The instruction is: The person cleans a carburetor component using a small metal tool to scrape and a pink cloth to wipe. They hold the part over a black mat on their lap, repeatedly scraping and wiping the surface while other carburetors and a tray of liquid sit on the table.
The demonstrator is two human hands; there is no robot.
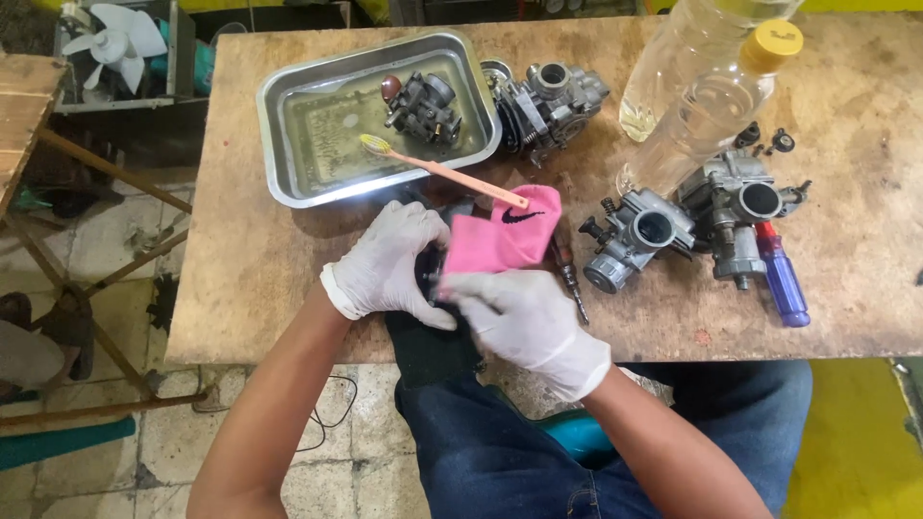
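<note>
Both my hands wear white gloves at the table's front edge. My left hand [389, 261] wraps around a dark part that is mostly hidden under a pink sock [510, 235]. My right hand [524, 317] grips the sock and presses it onto that part. A dark cloth [428, 346] hangs below my hands over the table edge. A pink toothbrush [452, 173] rests with its bristled head on the rim of a metal tray [288, 144] and its handle end on the sock.
The tray holds liquid and a carburetor [425, 106]. Another carburetor [548, 101] lies beside it, two more at right [639, 235] [740, 207]. Two clear bottles [707, 106], a blue-handled screwdriver [784, 279] and a second screwdriver [569, 274] lie on the wooden table [846, 144].
</note>
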